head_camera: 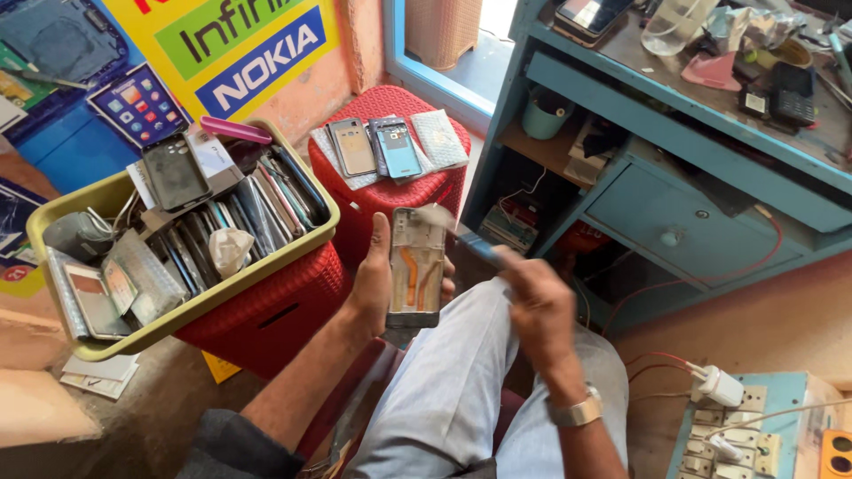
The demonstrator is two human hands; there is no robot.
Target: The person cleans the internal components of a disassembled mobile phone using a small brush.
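My left hand (377, 284) holds an opened phone frame (416, 266) upright above my lap, its inside facing me with an orange strip down the middle. My right hand (532, 297), blurred with motion, grips a blue-handled brush (470, 244) whose pale bristles touch the frame's top edge. A metal watch sits on my right wrist (575, 412).
A yellow-green tray (106, 195) full of phone parts rests on a red stool at left. Another red stool (390, 191) carries several phone backs. A blue workbench (674, 151) with a drawer stands at right. A power strip (754, 426) with a white charger lies bottom right.
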